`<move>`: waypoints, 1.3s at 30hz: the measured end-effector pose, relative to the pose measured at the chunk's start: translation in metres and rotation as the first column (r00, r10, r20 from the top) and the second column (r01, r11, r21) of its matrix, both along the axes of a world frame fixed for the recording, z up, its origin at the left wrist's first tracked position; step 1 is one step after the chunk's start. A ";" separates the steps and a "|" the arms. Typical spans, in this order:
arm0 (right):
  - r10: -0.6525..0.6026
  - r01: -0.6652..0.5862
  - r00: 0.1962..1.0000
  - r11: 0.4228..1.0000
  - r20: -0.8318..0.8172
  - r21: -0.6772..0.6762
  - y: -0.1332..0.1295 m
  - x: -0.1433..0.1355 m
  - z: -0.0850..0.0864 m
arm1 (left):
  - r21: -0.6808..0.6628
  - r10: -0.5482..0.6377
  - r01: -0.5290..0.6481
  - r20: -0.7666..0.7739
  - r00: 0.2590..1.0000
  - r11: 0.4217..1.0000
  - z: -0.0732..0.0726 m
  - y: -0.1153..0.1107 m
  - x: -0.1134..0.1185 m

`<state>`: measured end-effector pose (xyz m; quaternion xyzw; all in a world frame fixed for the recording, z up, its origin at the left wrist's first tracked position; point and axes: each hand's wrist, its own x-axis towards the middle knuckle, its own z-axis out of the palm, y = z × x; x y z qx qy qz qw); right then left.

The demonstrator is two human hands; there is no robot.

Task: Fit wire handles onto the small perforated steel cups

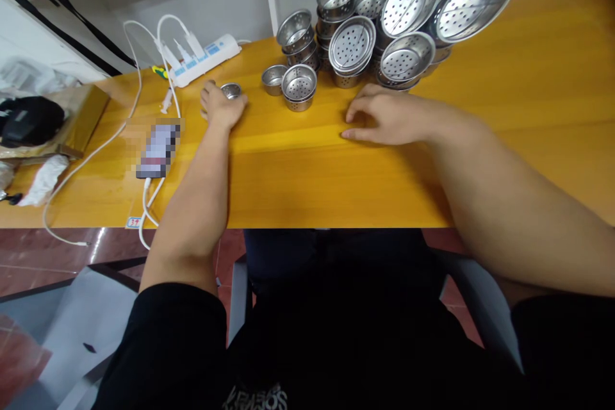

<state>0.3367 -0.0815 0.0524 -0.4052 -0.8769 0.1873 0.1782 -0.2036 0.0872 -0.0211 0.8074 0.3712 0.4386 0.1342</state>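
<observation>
My left hand (pixel 221 106) is wrapped round a small metal cup (pixel 231 90) on the table; part of the cup hides behind the fingers. To its right stand a small metal cup (pixel 273 79) and a pair of nested perforated cups (pixel 298 84). My right hand (pixel 372 116) hovers low over or rests on the wood, fingers loosely bent and apart, with nothing in them. Just beyond it are stacks of perforated metal cups, among them a tilted one (pixel 352 45) and a wider one (pixel 407 59). Large perforated bowls (pixel 473 3) lean at the back right.
A white power strip (pixel 206 59) with plugs lies against the wall. White cables run past a phone (pixel 159 147) left of my left arm. A black case (pixel 33 120) sits on a box at the far left. The wooden table (pixel 331 186) ends close to my body.
</observation>
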 end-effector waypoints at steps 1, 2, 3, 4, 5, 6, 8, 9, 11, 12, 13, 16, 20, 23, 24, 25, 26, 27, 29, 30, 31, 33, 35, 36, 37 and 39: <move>-0.012 0.012 1.000 1.000 -0.017 0.005 0.000 -0.002 0.000 | -0.049 0.239 -0.235 0.073 0.968 0.971 0.004 0.001 0.013; -0.021 0.021 0.999 1.000 -0.034 0.009 -0.001 -0.003 0.001 | -0.078 0.356 -0.350 0.094 0.930 0.934 0.010 -0.002 0.027; -0.027 0.028 0.998 1.000 -0.052 0.012 -0.002 -0.005 0.001 | -0.070 0.369 -0.363 0.102 0.924 0.929 0.017 -0.007 0.042; -0.030 0.031 0.997 0.999 -0.069 0.017 -0.004 -0.008 0.003 | -0.041 0.300 -0.297 0.090 0.950 0.954 0.023 -0.015 0.058; -0.031 0.033 0.996 0.999 -0.082 0.023 -0.006 -0.010 0.005 | -0.005 0.204 -0.205 0.067 0.977 0.979 0.028 -0.024 0.075; -0.030 0.033 0.996 0.999 -0.089 0.030 -0.008 -0.013 0.007 | 0.033 0.120 -0.123 0.060 0.991 0.992 0.031 -0.033 0.091; -0.021 0.025 0.996 0.999 -0.084 0.046 -0.012 -0.019 0.011 | 0.052 -0.011 0.011 0.004 1.000 0.999 0.030 -0.048 0.119; -0.013 0.017 0.997 0.998 -0.075 0.053 -0.013 -0.022 0.012 | 0.041 -0.060 0.062 -0.032 0.998 0.997 0.026 -0.052 0.131; -0.003 0.007 0.998 0.998 -0.066 0.059 -0.015 -0.026 0.014 | 0.007 -0.115 0.116 -0.079 0.990 0.993 0.016 -0.055 0.146; -0.001 0.005 0.998 0.998 -0.069 0.059 -0.015 -0.028 0.013 | -0.010 -0.131 0.131 -0.088 0.987 0.991 0.012 -0.055 0.150; 0.001 0.003 0.997 0.998 -0.074 0.056 -0.016 -0.029 0.013 | -0.025 -0.142 0.140 -0.088 0.986 0.990 0.010 -0.054 0.152; 0.001 0.002 0.995 0.999 -0.097 0.039 -0.017 -0.032 0.012 | -0.038 -0.156 0.154 -0.049 0.987 0.987 0.014 -0.056 0.152; -0.020 0.029 0.987 0.998 -0.158 0.056 -0.025 -0.039 0.018 | 0.020 -0.138 0.138 -0.016 0.990 0.990 0.036 -0.075 0.155; -0.058 0.088 0.966 0.990 -0.251 0.111 -0.033 -0.047 0.025 | 0.043 -0.144 0.146 -0.057 0.988 0.988 0.052 -0.095 0.163; -0.063 0.100 0.959 0.987 -0.275 0.122 -0.035 -0.050 0.028 | 0.037 -0.157 0.160 -0.071 0.985 0.986 0.056 -0.102 0.166; -0.059 0.099 0.956 0.987 -0.287 0.128 -0.036 -0.053 0.029 | 0.026 -0.175 0.177 -0.081 0.981 0.984 0.060 -0.109 0.169; -0.045 0.086 0.957 0.988 -0.287 0.129 -0.037 -0.055 0.031 | 0.013 -0.195 0.197 -0.087 0.977 0.980 0.062 -0.115 0.173; -0.030 0.067 0.961 0.990 -0.276 0.124 -0.038 -0.056 0.031 | -0.002 -0.215 0.216 -0.089 0.973 0.976 0.064 -0.121 0.176; -0.017 0.040 0.972 0.995 -0.236 0.095 -0.039 -0.057 0.032 | -0.030 -0.255 0.253 -0.080 0.964 0.967 0.065 -0.131 0.181; -0.024 0.041 0.976 0.996 -0.216 0.076 -0.039 -0.057 0.032 | -0.037 -0.275 0.273 -0.067 0.959 0.961 0.064 -0.133 0.184; -0.037 0.050 0.979 0.997 -0.201 0.060 -0.039 -0.056 0.033 | -0.042 -0.293 0.291 -0.055 0.955 0.956 0.063 -0.134 0.185; -0.052 0.061 0.980 0.997 -0.190 0.044 -0.039 -0.055 0.032 | -0.043 -0.307 0.306 -0.040 0.951 0.951 0.058 -0.132 0.187; -0.044 0.056 0.978 0.997 -0.202 0.051 -0.039 -0.055 0.031 | -0.049 -0.301 0.298 -0.060 0.952 0.953 0.053 -0.126 0.185; -0.037 0.051 0.976 0.997 -0.213 0.061 -0.039 -0.055 0.030 | -0.053 -0.297 0.294 -0.075 0.952 0.954 0.050 -0.123 0.184; -0.025 0.044 0.975 0.996 -0.223 0.078 -0.038 -0.056 0.028 | -0.055 -0.298 0.294 -0.087 0.951 0.954 0.048 -0.120 0.183; 0.018 0.013 0.972 0.991 -0.233 0.134 -0.037 -0.058 0.023 | -0.046 -0.311 0.308 -0.102 0.945 0.950 0.046 -0.116 0.181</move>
